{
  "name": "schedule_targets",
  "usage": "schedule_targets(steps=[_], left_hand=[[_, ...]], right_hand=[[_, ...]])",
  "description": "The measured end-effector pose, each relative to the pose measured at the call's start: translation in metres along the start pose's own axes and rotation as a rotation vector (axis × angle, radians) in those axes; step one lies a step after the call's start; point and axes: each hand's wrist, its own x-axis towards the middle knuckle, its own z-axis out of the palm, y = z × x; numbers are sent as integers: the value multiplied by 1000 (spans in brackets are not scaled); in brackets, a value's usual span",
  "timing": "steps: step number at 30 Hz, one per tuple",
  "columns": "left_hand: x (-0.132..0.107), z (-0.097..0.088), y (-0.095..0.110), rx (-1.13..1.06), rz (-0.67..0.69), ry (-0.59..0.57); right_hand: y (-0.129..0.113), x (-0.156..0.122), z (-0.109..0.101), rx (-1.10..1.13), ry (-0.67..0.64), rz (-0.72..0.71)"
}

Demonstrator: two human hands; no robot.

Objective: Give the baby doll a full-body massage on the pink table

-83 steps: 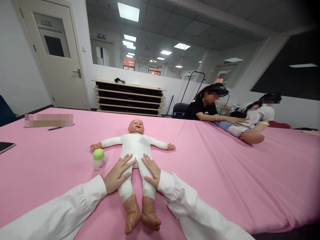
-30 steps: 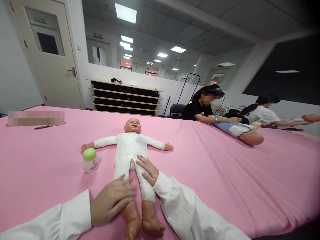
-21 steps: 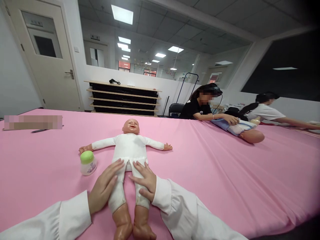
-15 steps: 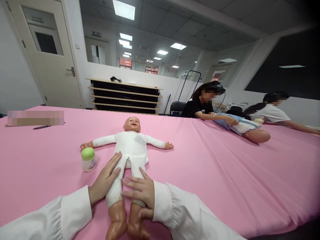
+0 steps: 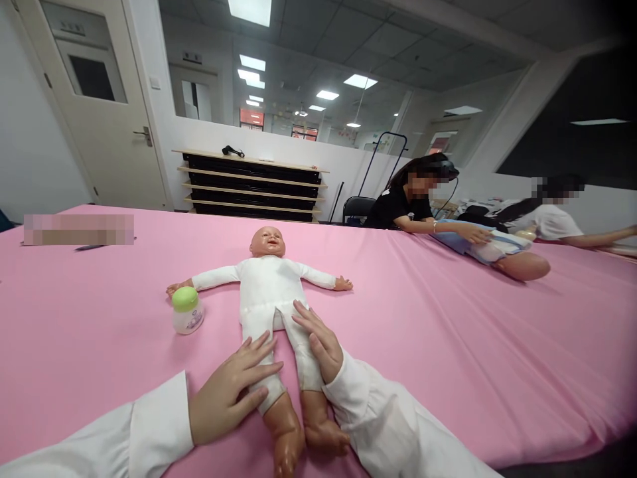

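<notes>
A baby doll with a white cloth body lies on its back, arms spread wide and feet towards me. My left hand rests with spread fingers across the doll's leg on the left. On the other side, my right hand lies along the upper part of the right-hand leg, its fingers stretched out towards the hip. Neither hand grips anything. Beside the doll's left-hand arm stands a small jar with a green lid, apart from my hands.
The pink-covered table spreads wide on all sides. A person in black handles another doll at the right, with a second person in white beyond. A dark pen-like object lies at the far left.
My right hand has moved up the doll's right-hand leg towards the hip. My left hand has slid down the other leg. The doll's legs have swung to the right.
</notes>
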Motion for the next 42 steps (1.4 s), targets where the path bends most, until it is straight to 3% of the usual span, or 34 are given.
schedule_targets(steps=[4,7,11,13,15,18,24,28,30,34,37,40,42], left_hand=[[-8,-6,12,-218,151,26],[-9,-9,12,-327,223,172],[5,-11,-9,-151,51,436],[15,-10,-23,-70,-102,438],[22,-8,-33,-33,-221,365],[25,-6,-38,7,-270,206],[15,-7,-26,202,-36,76],[11,-6,-21,263,140,89],[10,-5,-19,246,209,141],[9,-5,-12,118,398,288],[10,-6,-6,39,563,310],[12,-7,-3,-7,617,303],[13,-7,-3,-21,611,300]], right_hand=[[5,-3,8,-32,-69,36],[3,-7,12,-68,-198,-43],[-3,-6,9,-199,-419,-234],[-5,-5,7,-236,-465,-319],[-5,-4,7,-251,-496,-386],[-3,-7,12,-234,-539,-463],[3,-10,24,-207,-375,-525],[3,-6,21,-151,-178,-572],[1,-3,16,-102,-139,-559],[-2,1,2,-24,-83,-442],[5,5,-1,-86,-28,-316],[14,12,3,-192,-16,-184],[16,16,6,-266,-101,-104]])
